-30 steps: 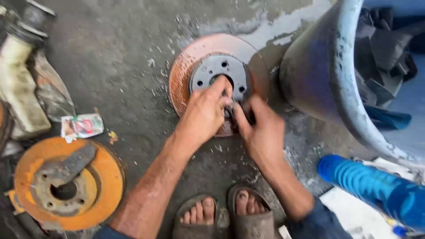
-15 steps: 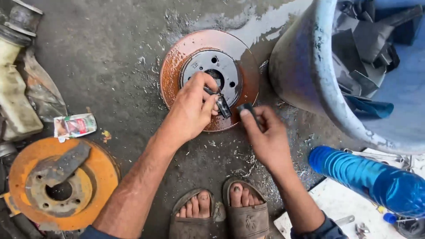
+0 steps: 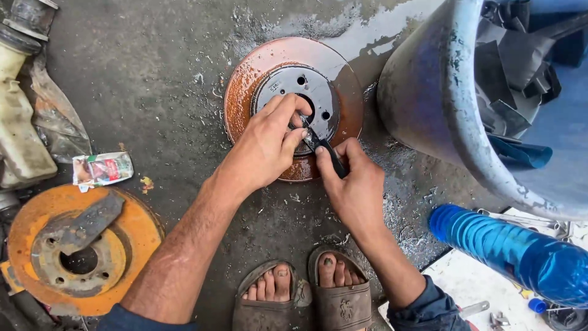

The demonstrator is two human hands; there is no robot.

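A rusty brake disc [image 3: 245,86] with a dark grey hub lies flat on the wet concrete floor in front of me. My left hand [image 3: 266,144] rests on the hub, fingers pinched near the centre hole on the tip of a small dark tool [image 3: 323,149]. My right hand [image 3: 352,184] grips the handle end of that tool, just at the disc's near edge. The tool's tip is partly hidden by my left fingers. My two sandalled feet [image 3: 303,297] stand just below the hands.
A second orange-rust brake disc [image 3: 131,230] with a metal piece on it lies at the lower left. A large grey tub [image 3: 429,98] holding dark scraps stands at the right, a blue plastic bottle [image 3: 514,254] below it. A crumpled packet [image 3: 101,168] and a pale plastic container [image 3: 18,132] lie at the left.
My hands have shifted slightly on the hub; the right hand has drawn back toward me with the tool, and the camera has moved a little closer.
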